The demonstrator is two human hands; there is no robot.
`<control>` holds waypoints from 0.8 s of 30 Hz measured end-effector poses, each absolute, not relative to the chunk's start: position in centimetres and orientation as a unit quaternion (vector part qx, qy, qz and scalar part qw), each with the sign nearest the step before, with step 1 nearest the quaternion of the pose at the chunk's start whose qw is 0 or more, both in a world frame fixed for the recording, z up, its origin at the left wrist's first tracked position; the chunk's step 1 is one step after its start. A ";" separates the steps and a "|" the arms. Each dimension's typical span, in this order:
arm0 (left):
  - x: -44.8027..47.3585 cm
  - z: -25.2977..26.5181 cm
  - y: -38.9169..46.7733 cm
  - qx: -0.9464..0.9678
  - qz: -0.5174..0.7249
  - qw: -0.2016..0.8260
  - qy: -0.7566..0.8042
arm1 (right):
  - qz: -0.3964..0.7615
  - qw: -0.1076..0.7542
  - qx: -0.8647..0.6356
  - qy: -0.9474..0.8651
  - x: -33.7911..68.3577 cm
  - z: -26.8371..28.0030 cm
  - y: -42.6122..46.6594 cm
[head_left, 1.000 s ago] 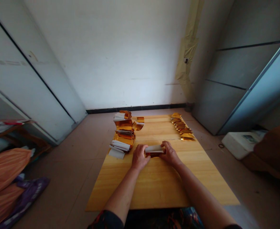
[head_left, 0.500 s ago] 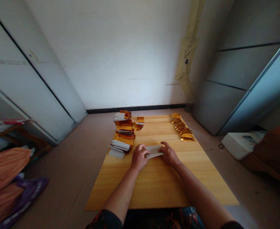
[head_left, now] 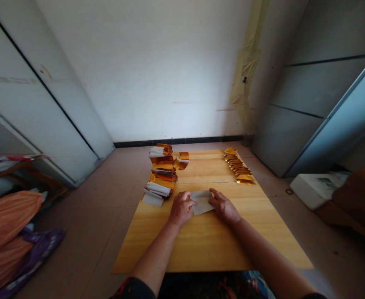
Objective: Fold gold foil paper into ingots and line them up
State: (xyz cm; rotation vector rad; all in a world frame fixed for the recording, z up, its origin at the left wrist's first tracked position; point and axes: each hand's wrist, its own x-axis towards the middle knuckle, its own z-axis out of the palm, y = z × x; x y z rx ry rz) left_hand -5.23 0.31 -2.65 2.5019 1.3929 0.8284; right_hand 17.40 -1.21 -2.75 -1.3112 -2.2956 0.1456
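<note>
A small sheet of paper (head_left: 203, 202), pale grey-white side up, lies between my hands above the wooden table. My left hand (head_left: 181, 208) grips its left edge, thumb on top and fingers bent. On the opposite edge, my right hand (head_left: 225, 207) holds the sheet between thumb and fingers. To the left of my left hand is a stack of gold and white paper sheets (head_left: 159, 187), loosely spread. Far right on the table stands a row of folded gold paper pieces (head_left: 239, 166).
The wooden table (head_left: 213, 249) has a seam across it. A wall is behind it. Orange and purple bags (head_left: 11, 224) sit at the left; a white box (head_left: 311, 189) is on the floor at the right, near a grey cabinet (head_left: 303, 91).
The paper was bent up with a raised back part; now it lies flatter and shows more of its pale face. Both hands have shifted slightly down.
</note>
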 end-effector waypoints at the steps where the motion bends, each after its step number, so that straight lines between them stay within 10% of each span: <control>1: -5.3 -2.6 0.3 0.837 0.276 0.080 0.465 | 0.049 0.237 -0.482 -0.842 17.5 -2.8 -1.3; 24: -3.3 -1.6 0.3 0.789 0.248 0.083 0.557 | 0.116 0.116 -0.594 -0.788 15.1 1.3 1.3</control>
